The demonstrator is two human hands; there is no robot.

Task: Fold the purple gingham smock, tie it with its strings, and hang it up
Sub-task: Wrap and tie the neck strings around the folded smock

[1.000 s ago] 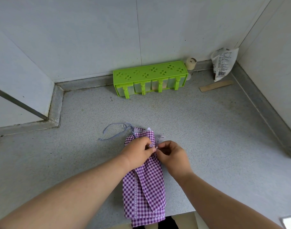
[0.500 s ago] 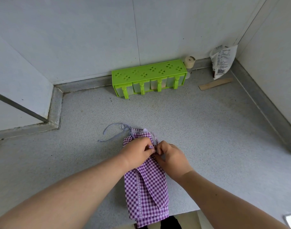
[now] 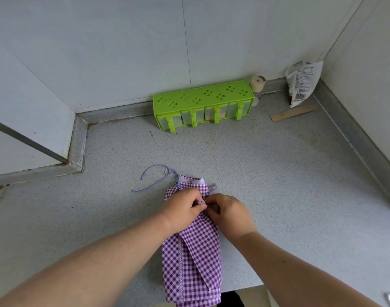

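The purple gingham smock [image 3: 194, 258] lies folded into a narrow strip on the grey counter [image 3: 278, 173], its lower end hanging over the front edge. My left hand [image 3: 183, 207] and my right hand [image 3: 229, 210] meet over its upper part, fingertips pinching a thin string at the middle. Whether both hands hold the same string is hidden by the fingers. A loose string [image 3: 154, 180] curls on the counter to the upper left of the smock.
A green spice rack [image 3: 203, 100] with several clear drawers stands against the back wall. To its right are a small capped jar [image 3: 257, 85], a crumpled packet [image 3: 302, 83] in the corner and a flat wooden stick [image 3: 292, 113]. Walls close in on the left and right.
My hands stay together over the smock's upper part, with small finger movements on the string. The right hand's fingers have shifted slightly toward the left hand. The smock has not moved.
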